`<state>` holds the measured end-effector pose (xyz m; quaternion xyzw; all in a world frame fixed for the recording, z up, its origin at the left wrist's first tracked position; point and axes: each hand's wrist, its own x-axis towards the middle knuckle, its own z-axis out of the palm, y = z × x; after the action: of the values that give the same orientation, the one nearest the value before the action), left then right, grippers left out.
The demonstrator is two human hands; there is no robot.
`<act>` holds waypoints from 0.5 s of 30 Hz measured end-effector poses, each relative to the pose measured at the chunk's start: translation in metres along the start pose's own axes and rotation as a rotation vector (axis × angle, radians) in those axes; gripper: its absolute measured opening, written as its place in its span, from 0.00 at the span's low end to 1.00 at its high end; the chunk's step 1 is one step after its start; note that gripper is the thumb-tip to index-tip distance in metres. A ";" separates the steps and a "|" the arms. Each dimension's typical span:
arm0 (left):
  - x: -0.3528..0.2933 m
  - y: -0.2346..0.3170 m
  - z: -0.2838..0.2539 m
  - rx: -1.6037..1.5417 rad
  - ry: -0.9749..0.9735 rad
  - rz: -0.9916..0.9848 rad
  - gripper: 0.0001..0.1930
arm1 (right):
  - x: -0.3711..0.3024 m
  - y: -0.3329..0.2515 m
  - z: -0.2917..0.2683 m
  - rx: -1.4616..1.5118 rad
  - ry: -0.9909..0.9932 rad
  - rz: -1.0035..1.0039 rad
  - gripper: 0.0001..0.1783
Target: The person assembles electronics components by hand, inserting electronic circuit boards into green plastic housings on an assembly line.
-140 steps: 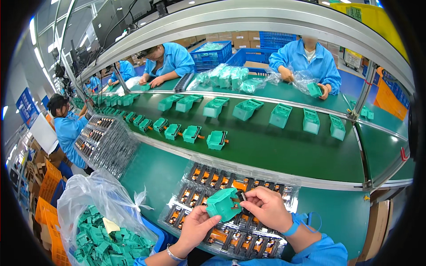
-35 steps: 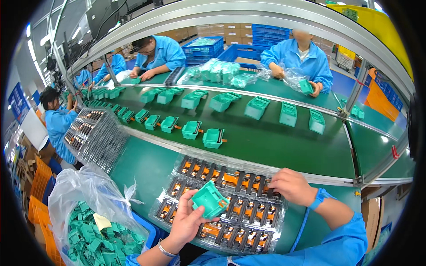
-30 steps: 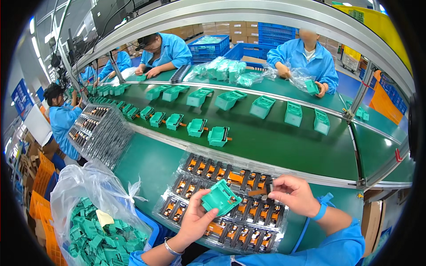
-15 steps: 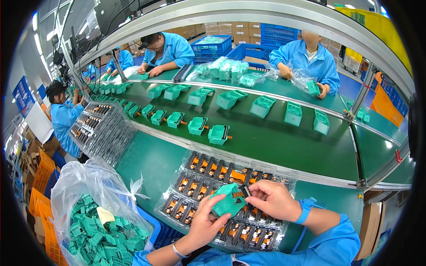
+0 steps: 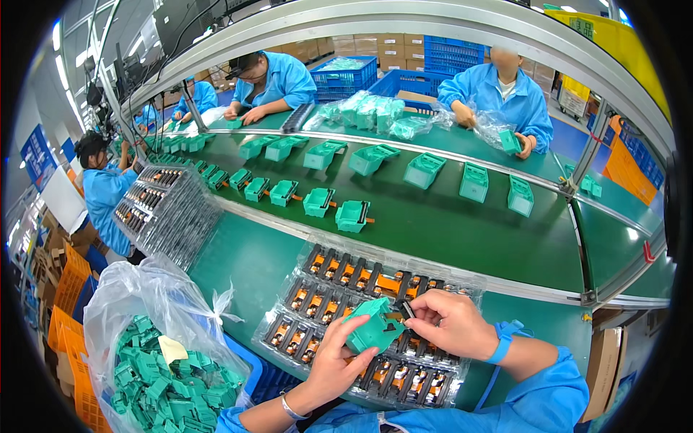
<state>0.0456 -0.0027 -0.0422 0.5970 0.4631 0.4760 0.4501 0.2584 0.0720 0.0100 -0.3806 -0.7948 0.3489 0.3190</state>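
Observation:
Above the tray, my left hand (image 5: 338, 353) is closed around a green plastic housing (image 5: 369, 329), its hollow side tipped toward my right hand. Between thumb and fingers of my right hand (image 5: 451, 325) is a small black connector piece (image 5: 406, 310), with a bit of orange strip beside it. That piece sits right at the housing's right edge; whether the two touch I cannot tell. Under both hands lies a clear plastic tray (image 5: 271, 317) holding rows of black parts with orange strips (image 5: 316, 309). My forearms and hands cover part of it.
A clear bag (image 5: 137, 289) of green housings stands at left, near stacked trays (image 5: 155, 209). Beyond the bench, a green conveyor belt (image 5: 433, 224) carries rows of green housings (image 5: 352, 216). Across it, a co-worker (image 5: 498, 97) handles a bagged part. A metal frame (image 5: 404, 20) spans overhead.
My right hand has moved slightly right, drawing the black connector piece a little outward from the housing. My left hand stays nearly still. Housings on the belt have shifted slightly left.

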 end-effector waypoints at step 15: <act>-0.003 -0.004 0.003 -0.091 0.014 0.041 0.26 | 0.006 0.035 0.013 0.408 -0.200 0.239 0.10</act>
<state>0.0478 -0.0055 -0.0469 0.5817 0.4320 0.5099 0.4637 0.2583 0.0890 -0.0234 -0.3630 -0.6849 0.5733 0.2655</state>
